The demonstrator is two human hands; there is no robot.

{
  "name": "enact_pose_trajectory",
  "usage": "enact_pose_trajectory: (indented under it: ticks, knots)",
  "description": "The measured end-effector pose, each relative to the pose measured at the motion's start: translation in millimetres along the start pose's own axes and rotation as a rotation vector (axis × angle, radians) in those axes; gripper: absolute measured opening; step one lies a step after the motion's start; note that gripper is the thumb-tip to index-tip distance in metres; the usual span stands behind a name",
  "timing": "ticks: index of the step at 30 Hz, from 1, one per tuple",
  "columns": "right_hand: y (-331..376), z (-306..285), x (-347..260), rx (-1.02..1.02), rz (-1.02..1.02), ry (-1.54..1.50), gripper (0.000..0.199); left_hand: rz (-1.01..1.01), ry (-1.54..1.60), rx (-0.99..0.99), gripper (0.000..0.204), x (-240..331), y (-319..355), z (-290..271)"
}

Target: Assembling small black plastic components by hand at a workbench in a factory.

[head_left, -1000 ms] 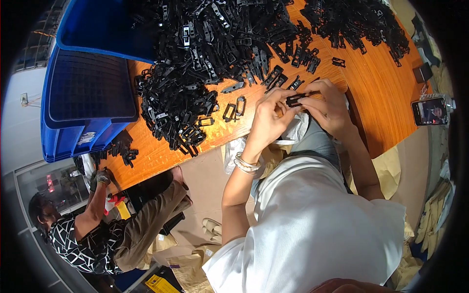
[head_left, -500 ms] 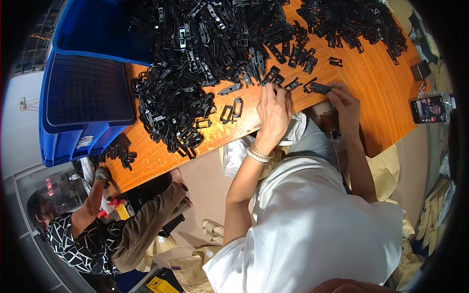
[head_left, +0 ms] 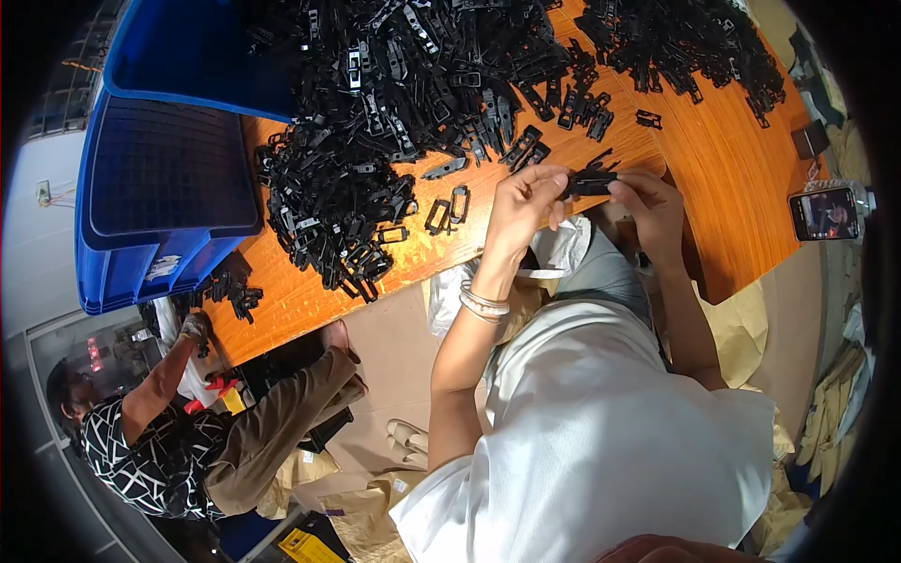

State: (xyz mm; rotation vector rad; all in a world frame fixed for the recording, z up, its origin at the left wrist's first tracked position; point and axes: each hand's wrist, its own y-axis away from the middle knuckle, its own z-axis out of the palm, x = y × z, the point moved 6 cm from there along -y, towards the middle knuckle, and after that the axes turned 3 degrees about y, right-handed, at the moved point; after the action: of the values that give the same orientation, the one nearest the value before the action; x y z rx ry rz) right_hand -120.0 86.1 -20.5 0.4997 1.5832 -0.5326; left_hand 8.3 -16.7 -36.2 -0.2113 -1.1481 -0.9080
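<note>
My left hand (head_left: 522, 208) and my right hand (head_left: 655, 212) meet over the near edge of the wooden table. Between them is a narrow black plastic part (head_left: 593, 186), pinched at one end by each hand. The fingers partly cover it, and I cannot tell whether it is one piece or two put together. Just beyond my left hand lie a few loose black plastic clips (head_left: 527, 146). Two black rectangular frames (head_left: 458, 204) rest on the wood to the left of that hand.
A big heap of black plastic parts (head_left: 375, 94) covers the table (head_left: 727, 202); another heap (head_left: 680, 47) lies far right. Blue crates (head_left: 169, 169) stand at the left. A phone (head_left: 828, 212) is mounted at the right edge. At lower left sits another person (head_left: 155, 450), a gloved hand at the table.
My left hand has lifted from the clips at the table edge and moved right to the black part in my right hand. Both hands now grip it.
</note>
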Motion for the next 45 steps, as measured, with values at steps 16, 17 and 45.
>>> enact_pose_trajectory:
  ticks: [16, 17, 45]
  knots:
    - [5.6, 1.7, 4.4, -0.004, 0.211, 0.000, 0.013, -0.037, -0.079, 0.197, 0.040, -8.1, 2.0, -4.1]
    - [6.1, 0.6, 5.3, 0.023, 0.202, 0.026, 0.013, -0.037, -0.080, 0.198, 0.040, -7.5, 1.8, -3.1]
    - [3.3, 14.1, -4.1, -0.067, 0.121, -0.155, 0.018, 0.002, 0.247, -0.119, 0.006, -12.4, -2.2, 25.1]
